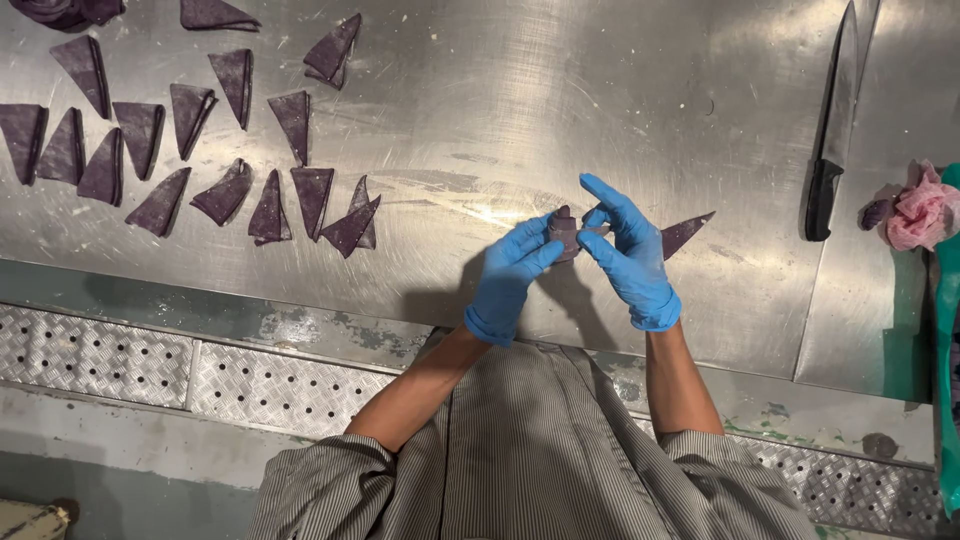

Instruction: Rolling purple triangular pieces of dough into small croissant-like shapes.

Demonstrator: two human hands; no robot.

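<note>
dough piece (566,232): purple, mid-frame, I'm folding it.
left hand (510,272): pinching its lower edge.
right hand (628,252): gripping top, forefinger raised.
next: needs corners aligned, I judge.

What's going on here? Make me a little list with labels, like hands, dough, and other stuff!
left hand: blue glove, holding the purple dough piece
right hand: blue glove, pinching the same piece
loose triangle: lies by the right hand
cut triangles: many, spread at upper left
table: scratched steel
knife: black handle, far right
pink cloth: crumpled, right edge
</note>
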